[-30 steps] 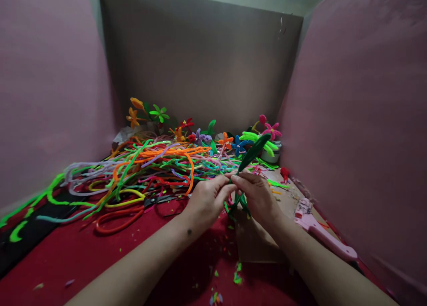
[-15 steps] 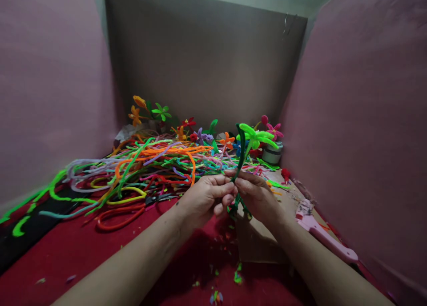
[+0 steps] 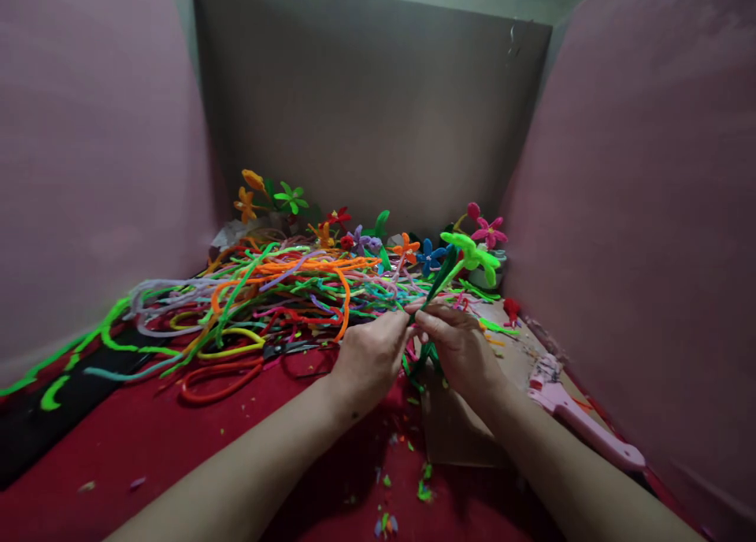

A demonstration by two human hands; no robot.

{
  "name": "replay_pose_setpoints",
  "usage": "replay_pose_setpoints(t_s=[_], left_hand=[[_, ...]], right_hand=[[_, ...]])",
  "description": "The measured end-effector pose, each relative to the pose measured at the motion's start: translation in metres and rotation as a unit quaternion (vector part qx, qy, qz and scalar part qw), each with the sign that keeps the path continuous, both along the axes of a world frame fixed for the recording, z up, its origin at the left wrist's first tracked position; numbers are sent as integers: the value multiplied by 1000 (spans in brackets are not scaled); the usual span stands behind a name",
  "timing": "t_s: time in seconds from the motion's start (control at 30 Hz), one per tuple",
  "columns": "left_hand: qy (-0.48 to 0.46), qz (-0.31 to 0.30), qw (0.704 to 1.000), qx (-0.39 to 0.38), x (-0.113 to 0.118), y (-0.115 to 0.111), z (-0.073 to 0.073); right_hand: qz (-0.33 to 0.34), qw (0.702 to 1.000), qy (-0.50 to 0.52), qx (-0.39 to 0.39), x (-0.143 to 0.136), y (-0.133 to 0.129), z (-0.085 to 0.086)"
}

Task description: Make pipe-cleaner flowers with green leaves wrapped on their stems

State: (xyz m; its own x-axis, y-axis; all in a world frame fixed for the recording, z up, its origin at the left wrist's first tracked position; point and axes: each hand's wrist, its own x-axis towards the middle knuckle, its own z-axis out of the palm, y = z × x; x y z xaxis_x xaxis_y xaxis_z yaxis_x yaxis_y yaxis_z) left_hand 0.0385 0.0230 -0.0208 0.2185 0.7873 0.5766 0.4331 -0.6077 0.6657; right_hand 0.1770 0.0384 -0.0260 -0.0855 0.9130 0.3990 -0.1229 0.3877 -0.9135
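1. Right hand: thumb and fingertips pinched closed around the stem of a bright green flower.
2. Left hand: fingers curled closed, tips meeting the right hand's at the same stem; its exact contact is partly hidden.
3. The flower leans out at one o'clock from the grip, its fuzzy petals rounded and splayed, with a long dark green leaf right beside it.
4. At ten o'clock, a tangled pile of fuzzy pipe cleaners, straight or looped.
5. At five o'clock, flat tan cardboard, on red cloth dotted with fuzzy scraps.
6. At four o'clock, a smooth pink plastic tool.
7. At one o'clock, beyond the flower, a pink fuzzy flower.
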Motion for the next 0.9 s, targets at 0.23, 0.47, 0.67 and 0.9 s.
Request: replay_pose_setpoints(t_s=[0.23, 0.47, 0.67, 0.9], left_hand=[[-176, -100, 943, -263, -2, 2, 12], [-307, -278, 805, -425, -8, 3, 11], [-267, -295, 812, -427, -8, 4, 13], [25, 24, 999, -7, -3, 2, 0]], right_hand=[[66, 997, 27, -27, -1, -1, 0], [146, 987, 59, -23, 2, -3, 2], [97, 994, 37, 11, 0, -1, 2], [11, 999, -28, 15, 1, -1, 1]])
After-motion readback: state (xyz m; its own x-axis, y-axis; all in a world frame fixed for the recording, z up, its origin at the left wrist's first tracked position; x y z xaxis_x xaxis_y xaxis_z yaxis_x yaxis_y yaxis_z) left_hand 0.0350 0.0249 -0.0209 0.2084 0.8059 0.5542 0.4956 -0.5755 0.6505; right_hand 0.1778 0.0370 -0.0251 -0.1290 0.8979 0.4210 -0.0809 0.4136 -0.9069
